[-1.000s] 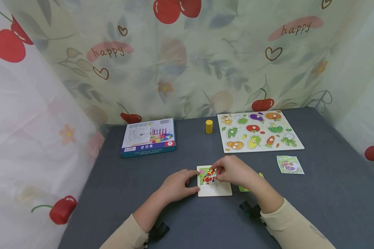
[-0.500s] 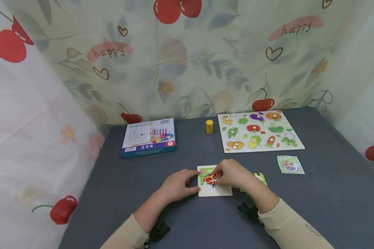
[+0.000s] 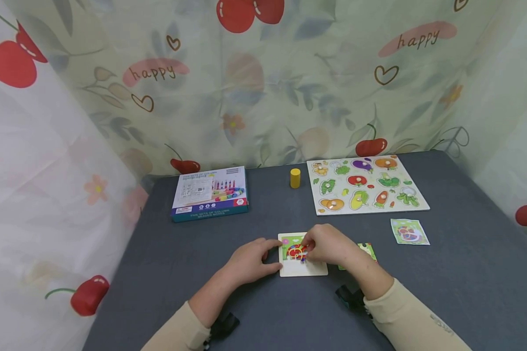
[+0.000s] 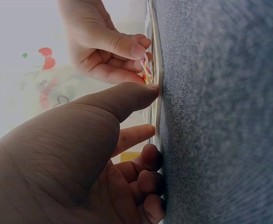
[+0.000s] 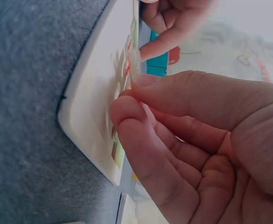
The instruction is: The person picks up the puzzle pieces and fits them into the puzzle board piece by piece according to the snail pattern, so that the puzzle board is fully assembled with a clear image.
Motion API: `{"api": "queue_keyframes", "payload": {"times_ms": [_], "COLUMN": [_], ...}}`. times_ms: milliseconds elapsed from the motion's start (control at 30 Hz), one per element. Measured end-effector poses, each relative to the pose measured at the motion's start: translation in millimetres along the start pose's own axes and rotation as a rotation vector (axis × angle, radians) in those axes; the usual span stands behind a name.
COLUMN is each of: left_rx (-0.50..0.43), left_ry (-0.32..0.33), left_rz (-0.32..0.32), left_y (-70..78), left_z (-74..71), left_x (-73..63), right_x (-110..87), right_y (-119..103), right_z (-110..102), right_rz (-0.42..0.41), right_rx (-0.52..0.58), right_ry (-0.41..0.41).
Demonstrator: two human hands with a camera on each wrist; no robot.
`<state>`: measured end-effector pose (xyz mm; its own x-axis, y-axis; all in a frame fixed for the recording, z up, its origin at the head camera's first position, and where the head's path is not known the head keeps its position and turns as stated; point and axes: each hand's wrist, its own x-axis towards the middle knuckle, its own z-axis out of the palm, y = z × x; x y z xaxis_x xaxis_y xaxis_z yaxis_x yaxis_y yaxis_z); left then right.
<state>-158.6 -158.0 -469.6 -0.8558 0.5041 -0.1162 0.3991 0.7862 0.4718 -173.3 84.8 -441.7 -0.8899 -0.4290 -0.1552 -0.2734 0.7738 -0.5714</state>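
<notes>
A small square puzzle board (image 3: 305, 270) lies in front of me, with a green picture area (image 3: 285, 251) in its upper part and a pale bare strip below. My left hand (image 3: 252, 263) rests at the left edge, its thumb and forefinger spread apart and touching the rim. Over the picture area, my right hand (image 3: 331, 246) pinches a thin red, multicoloured puzzle piece (image 3: 295, 252) between thumb and fingertips. In the left wrist view this piece (image 4: 147, 70) is close to the board's surface. The right wrist view shows the pinching fingertips partly covering it.
Beside the right forearm lies a green puzzle piece (image 3: 367, 250), partly covered. A picture card (image 3: 409, 232) is farther right. Along the back are a flat box (image 3: 209, 195), a yellow cylinder (image 3: 294, 178) and a large vegetable peg board (image 3: 344, 192).
The right hand has dropped slightly lower in view, and the piece has shifted a little right and down over the board. More of the green piece shows. The left hand has stayed put.
</notes>
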Motion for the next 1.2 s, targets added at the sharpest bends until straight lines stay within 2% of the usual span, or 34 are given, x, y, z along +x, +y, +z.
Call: {"api": "queue_keyframes", "payload": {"times_ms": [700,1067,1200], "left_rx": [0.000,0.003,0.005], "left_ry": [0.003,0.002,0.000], "left_rz": [0.014,0.016,0.011], "left_y": [-1.7,-2.5,-2.7], "left_z": [0.9,1.4,1.6], "left_x": [-0.8,0.6,0.9], "right_x": [1.2,0.7,0.2], "right_y": [-2,-9,-10], "right_z": [9,14,17], "right_rz": [-0.014,0.018,0.059], "right_rx": [-0.055,-0.155,-0.158], "right_ry": [-0.006,0.058,0.079]}}
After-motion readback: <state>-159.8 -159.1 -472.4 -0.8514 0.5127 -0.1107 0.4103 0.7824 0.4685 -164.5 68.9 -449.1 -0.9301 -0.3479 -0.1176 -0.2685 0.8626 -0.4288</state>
